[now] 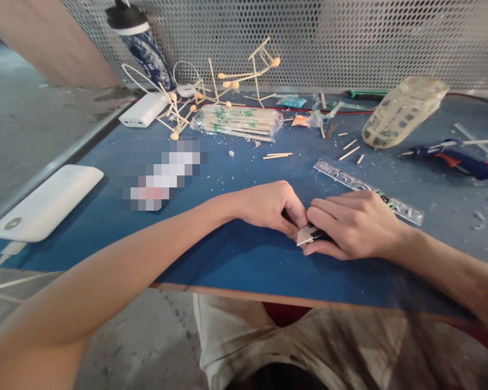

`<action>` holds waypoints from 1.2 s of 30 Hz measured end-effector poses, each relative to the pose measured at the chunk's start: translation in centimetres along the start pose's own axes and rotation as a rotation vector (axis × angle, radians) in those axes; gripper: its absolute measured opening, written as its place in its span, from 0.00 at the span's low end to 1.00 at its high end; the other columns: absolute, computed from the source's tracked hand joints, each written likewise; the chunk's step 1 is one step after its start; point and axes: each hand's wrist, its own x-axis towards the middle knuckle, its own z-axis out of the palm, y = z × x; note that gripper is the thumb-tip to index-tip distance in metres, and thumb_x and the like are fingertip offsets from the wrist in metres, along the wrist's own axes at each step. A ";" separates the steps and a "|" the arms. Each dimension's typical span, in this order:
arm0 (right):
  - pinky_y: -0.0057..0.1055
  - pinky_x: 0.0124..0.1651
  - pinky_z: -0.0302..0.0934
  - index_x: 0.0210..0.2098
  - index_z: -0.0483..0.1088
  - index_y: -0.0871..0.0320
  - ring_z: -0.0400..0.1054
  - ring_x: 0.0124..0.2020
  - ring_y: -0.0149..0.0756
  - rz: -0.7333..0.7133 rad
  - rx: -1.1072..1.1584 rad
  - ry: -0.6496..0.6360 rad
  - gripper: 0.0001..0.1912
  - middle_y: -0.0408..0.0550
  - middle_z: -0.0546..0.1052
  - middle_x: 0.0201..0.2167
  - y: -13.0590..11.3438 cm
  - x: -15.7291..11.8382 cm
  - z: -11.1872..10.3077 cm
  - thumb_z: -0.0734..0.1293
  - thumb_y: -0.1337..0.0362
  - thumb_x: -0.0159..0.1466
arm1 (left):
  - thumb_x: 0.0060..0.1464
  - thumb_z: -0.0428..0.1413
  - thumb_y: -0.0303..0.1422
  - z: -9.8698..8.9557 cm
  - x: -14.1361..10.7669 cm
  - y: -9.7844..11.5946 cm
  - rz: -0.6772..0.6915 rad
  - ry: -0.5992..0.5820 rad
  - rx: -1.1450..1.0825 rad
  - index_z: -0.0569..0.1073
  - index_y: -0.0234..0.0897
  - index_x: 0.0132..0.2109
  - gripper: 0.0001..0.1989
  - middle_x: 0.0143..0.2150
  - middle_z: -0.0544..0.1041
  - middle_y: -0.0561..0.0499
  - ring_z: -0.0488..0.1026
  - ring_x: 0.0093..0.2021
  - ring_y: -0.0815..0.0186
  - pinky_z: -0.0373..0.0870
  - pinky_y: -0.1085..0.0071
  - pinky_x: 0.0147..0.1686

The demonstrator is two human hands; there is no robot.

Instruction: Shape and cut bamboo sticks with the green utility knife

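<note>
Near the front of the blue table (228, 254), my right hand (347, 225) is closed around a utility knife (307, 235), its pale blade pointing left. My left hand (270, 206) is pinched right beside the blade, its fingertips close to the right fingers; whatever it grips is too hidden to make out. A clear ruler (333, 175) lies behind my right hand, partly covered by it. Short cut sticks (277, 156) and small shavings are scattered behind my hands.
Farther back are a bag of sticks (239, 120), stick-and-ball structures (254, 73), a plastic jar (404, 111) and a blue glue gun (455, 157). White power banks (49, 203) and a bottle (142, 46) stand at the left. A perforated metal panel (329, 43) closes the back.
</note>
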 end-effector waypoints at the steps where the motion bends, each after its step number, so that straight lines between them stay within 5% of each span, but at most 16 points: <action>1: 0.36 0.27 0.44 0.36 0.70 0.57 0.61 0.23 0.33 0.004 0.008 -0.005 0.28 0.41 0.71 0.27 0.0 0.0 0.0 0.54 0.40 0.73 | 0.53 0.66 0.35 0.0 0.0 0.0 -0.004 0.000 0.007 0.84 0.40 0.36 0.04 0.33 0.83 0.54 0.73 0.29 0.74 0.65 0.78 0.30; 9: 0.35 0.26 0.42 0.33 0.69 0.59 0.61 0.22 0.31 -0.006 0.065 0.023 0.26 0.41 0.71 0.24 -0.1 -0.1 0.5 0.57 0.43 0.73 | 0.53 0.66 0.32 0.1 0.0 0.4 0.014 0.013 0.038 0.83 0.39 0.34 0.03 0.28 0.80 0.56 0.69 0.25 0.76 0.63 0.78 0.28; 20: 0.33 0.27 0.40 0.31 0.68 0.56 0.59 0.22 0.30 -0.011 0.170 0.055 0.29 0.39 0.69 0.23 1.5 -0.2 0.3 0.59 0.36 0.69 | 0.56 0.65 0.32 -0.2 -0.2 0.3 -0.010 -0.046 -0.039 0.85 0.45 0.43 0.08 0.39 0.85 0.53 0.79 0.34 0.71 0.70 0.79 0.34; 36: 0.34 0.26 0.40 0.32 0.68 0.57 0.59 0.22 0.31 0.023 0.069 -0.006 0.29 0.40 0.68 0.24 0.8 0.1 0.3 0.54 0.39 0.73 | 0.56 0.63 0.29 -0.3 -0.3 0.3 0.021 -0.016 0.042 0.84 0.41 0.37 0.04 0.32 0.83 0.56 0.70 0.25 0.76 0.61 0.78 0.27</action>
